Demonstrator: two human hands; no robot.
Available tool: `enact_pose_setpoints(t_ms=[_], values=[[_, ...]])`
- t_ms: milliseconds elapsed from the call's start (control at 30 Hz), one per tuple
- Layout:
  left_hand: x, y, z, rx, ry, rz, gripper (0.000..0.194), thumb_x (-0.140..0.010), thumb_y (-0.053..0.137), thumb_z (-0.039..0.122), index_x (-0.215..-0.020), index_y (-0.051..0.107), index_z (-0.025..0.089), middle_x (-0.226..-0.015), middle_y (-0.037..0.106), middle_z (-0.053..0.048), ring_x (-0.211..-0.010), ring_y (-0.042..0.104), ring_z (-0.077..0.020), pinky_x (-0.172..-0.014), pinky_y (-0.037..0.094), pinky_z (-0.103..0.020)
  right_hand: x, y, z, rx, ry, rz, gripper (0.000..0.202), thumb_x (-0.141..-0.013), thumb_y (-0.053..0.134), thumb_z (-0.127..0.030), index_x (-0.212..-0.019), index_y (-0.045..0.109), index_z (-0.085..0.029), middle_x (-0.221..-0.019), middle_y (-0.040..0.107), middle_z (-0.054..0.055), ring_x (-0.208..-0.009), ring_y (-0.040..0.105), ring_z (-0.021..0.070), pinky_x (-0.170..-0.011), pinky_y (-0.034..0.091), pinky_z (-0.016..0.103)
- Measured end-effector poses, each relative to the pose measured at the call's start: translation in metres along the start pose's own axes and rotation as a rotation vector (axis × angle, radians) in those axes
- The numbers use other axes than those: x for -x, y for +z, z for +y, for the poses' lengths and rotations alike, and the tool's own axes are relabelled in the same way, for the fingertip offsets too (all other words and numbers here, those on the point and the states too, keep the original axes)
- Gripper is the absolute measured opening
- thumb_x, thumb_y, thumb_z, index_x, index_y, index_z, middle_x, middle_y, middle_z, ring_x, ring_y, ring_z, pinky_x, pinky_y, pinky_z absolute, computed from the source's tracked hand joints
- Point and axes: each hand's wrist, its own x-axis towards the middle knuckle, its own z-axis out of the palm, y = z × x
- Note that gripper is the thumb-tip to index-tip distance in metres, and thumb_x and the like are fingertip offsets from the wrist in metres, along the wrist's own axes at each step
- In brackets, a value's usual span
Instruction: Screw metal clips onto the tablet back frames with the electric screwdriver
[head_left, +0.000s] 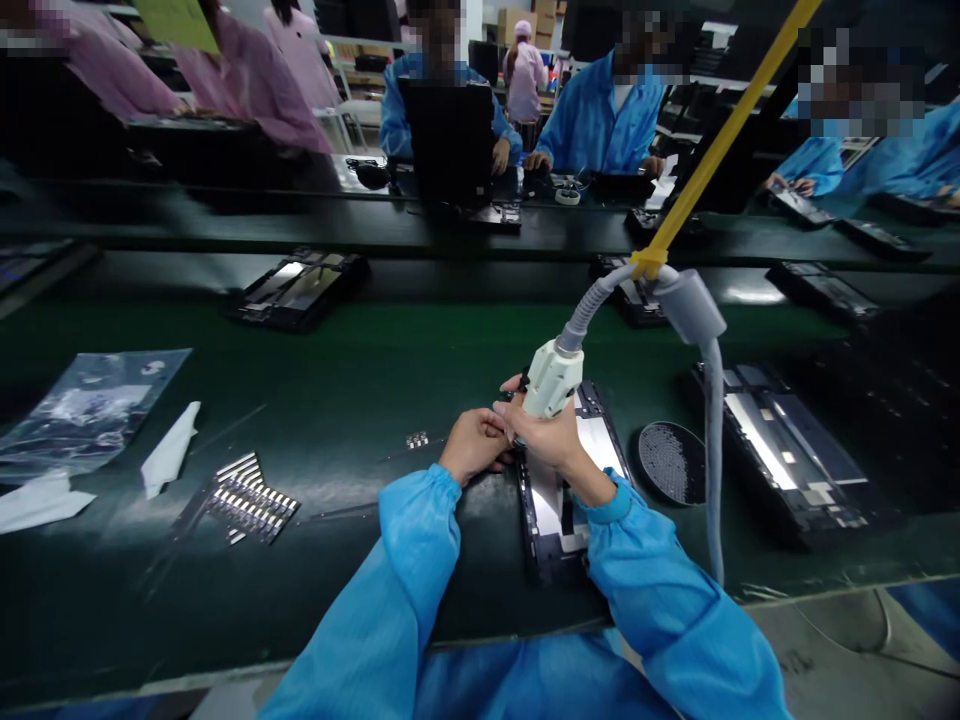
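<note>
My right hand [551, 436] is wrapped round a pale electric screwdriver [553, 378], held tilted with its cable end up. The screwdriver's tip is hidden behind my fingers, over the left edge of an opened flat device [541, 515] with silvery panels in a black frame. Close against that edge, my left hand [478, 440] has its fingers curled together in a pinch, and what they hold cannot be made out. Just left of it lies a small piece with several metal parts [417, 440]. To the right of the device is a round dish of tiny screws [673, 462].
A grey cable [714, 450] hangs from a yellow strap [724, 130] near my right arm. Another opened device [795, 450] lies at right. Metal-part strips [253, 498], white paper [171, 450] and a clear bag [94, 405] lie left. Co-workers [600, 120] sit across the bench.
</note>
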Motion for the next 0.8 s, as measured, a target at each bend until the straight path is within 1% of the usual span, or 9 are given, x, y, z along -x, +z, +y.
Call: enact_pose_setpoints(t_ms=[100,167,233,333,367,467,600,700,800], values=[[0.010,-0.005,-0.002,-0.053,0.029,0.003,0.015,-0.072,0.071,0.021,-0.082,0.064,0.012,-0.063,0.066,-0.003,-0.056,0.065,-0.0146,-0.047,0.050,-0.021,0.005,0.000,0.002,0.005,-0.022,-0.018,0.020,-0.069,0.072,-0.028,-0.082,0.060,-0.020,-0.050,0.055,-0.006,-0.048,0.056,0.0138,-0.056,0.050,0.030],[0.022,-0.019,-0.004,-0.106,0.046,0.011,0.016,-0.071,0.071,0.025,-0.082,0.068,0.013,-0.066,0.068,-0.005,-0.061,0.066,-0.0168,-0.053,0.052,-0.024,0.006,0.000,0.005,0.015,-0.037,-0.019,0.017,-0.070,0.071,-0.028,-0.078,0.059,-0.020,-0.049,0.055,-0.005,-0.049,0.056,0.0134,-0.059,0.051,0.031],[0.038,-0.044,-0.008,-0.222,0.095,0.128,0.019,-0.072,0.070,0.030,-0.083,0.071,0.015,-0.076,0.070,-0.008,-0.069,0.066,-0.0181,-0.062,0.053,-0.027,0.005,0.001,0.008,0.023,-0.048,-0.006,0.015,-0.070,0.071,-0.028,-0.075,0.059,-0.020,-0.048,0.054,-0.005,-0.048,0.055,0.0128,-0.059,0.051,0.030],[0.059,-0.087,-0.017,-0.594,0.212,0.486,0.033,-0.073,0.064,0.042,-0.093,0.072,0.018,-0.095,0.069,-0.010,-0.074,0.063,-0.0192,-0.071,0.051,-0.032,0.006,0.004,0.004,0.010,-0.053,0.011,0.017,-0.070,0.072,-0.028,-0.080,0.062,-0.018,-0.050,0.055,-0.006,-0.045,0.052,0.0116,-0.051,0.048,0.027],[0.062,-0.100,-0.019,-0.700,0.221,0.542,0.039,-0.070,0.065,0.048,-0.095,0.072,0.019,-0.096,0.069,-0.010,-0.071,0.062,-0.0199,-0.070,0.051,-0.033,0.007,0.004,0.000,-0.006,-0.057,0.018,0.020,-0.070,0.072,-0.028,-0.084,0.064,-0.018,-0.051,0.055,-0.006,-0.045,0.052,0.0112,-0.049,0.046,0.026],[0.058,-0.125,-0.023,-0.785,0.212,0.483,0.046,-0.060,0.065,0.059,-0.085,0.072,0.021,-0.089,0.070,-0.007,-0.072,0.063,-0.0228,-0.063,0.050,-0.031,0.009,-0.006,-0.020,-0.094,-0.069,0.019,0.037,-0.066,0.078,-0.030,-0.099,0.065,-0.017,-0.053,0.055,-0.007,-0.046,0.052,0.0105,-0.048,0.045,0.025],[0.043,-0.129,-0.014,-0.805,0.047,0.416,0.057,-0.041,0.067,0.076,-0.071,0.070,0.028,-0.072,0.072,0.002,-0.072,0.066,-0.0249,-0.056,0.048,-0.029,0.013,-0.056,-0.044,-0.173,-0.082,0.038,0.042,-0.057,0.086,-0.031,-0.091,0.064,-0.017,-0.051,0.055,-0.008,-0.046,0.052,0.0096,-0.050,0.048,0.025],[0.041,-0.122,-0.001,-0.792,-0.023,0.282,0.067,-0.030,0.066,0.086,-0.064,0.069,0.029,-0.064,0.070,0.006,-0.069,0.066,-0.0226,-0.056,0.047,-0.026,0.018,-0.111,-0.044,-0.162,-0.102,0.247,0.034,-0.059,0.084,-0.034,-0.076,0.059,-0.018,-0.049,0.055,-0.007,-0.039,0.051,0.0092,-0.042,0.045,0.024],[0.039,-0.117,0.006,-0.741,-0.030,0.141,0.067,-0.031,0.068,0.086,-0.060,0.067,0.026,-0.061,0.069,0.006,-0.067,0.065,-0.0193,-0.059,0.048,-0.025,0.015,-0.159,-0.027,-0.162,-0.138,0.438,0.031,-0.061,0.081,-0.032,-0.072,0.054,-0.019,-0.042,0.053,-0.009,-0.033,0.049,0.0099,-0.036,0.042,0.023]])
